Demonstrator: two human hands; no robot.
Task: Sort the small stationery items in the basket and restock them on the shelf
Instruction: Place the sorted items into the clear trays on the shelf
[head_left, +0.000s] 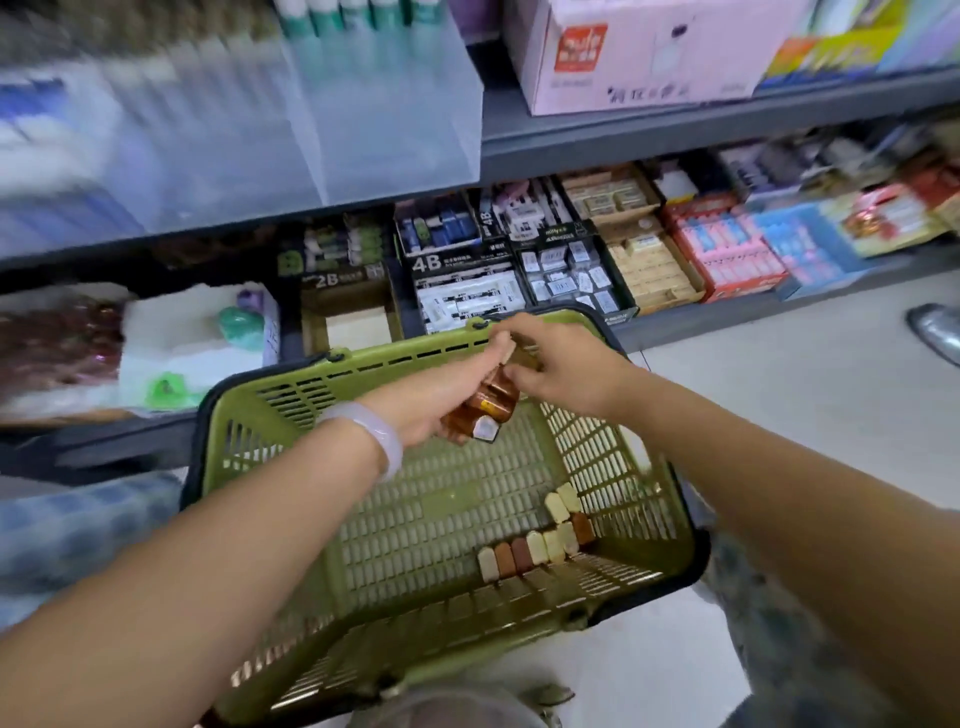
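A green plastic basket (291, 405) sits in front of me on the floor. Several small cream and brown erasers (540, 540) lie along its bottom near the right wall. Over the basket's far rim, my left hand (431, 410) grips a stack of brown and cream erasers (485, 410). My right hand (561, 364) meets it from the right, its fingertips pinching the top of that stack. Just beyond the hands, the low shelf holds open boxes of erasers, among them a 4B box (467, 291) and a 2B box (332, 260).
An almost empty cardboard box (358, 322) stands on the shelf beyond the basket's rim. A box of tan erasers (654, 270) and pink packs (727, 249) lie to the right. White bags (197, 332) fill the shelf's left. Pale floor (779, 395) is on the right.
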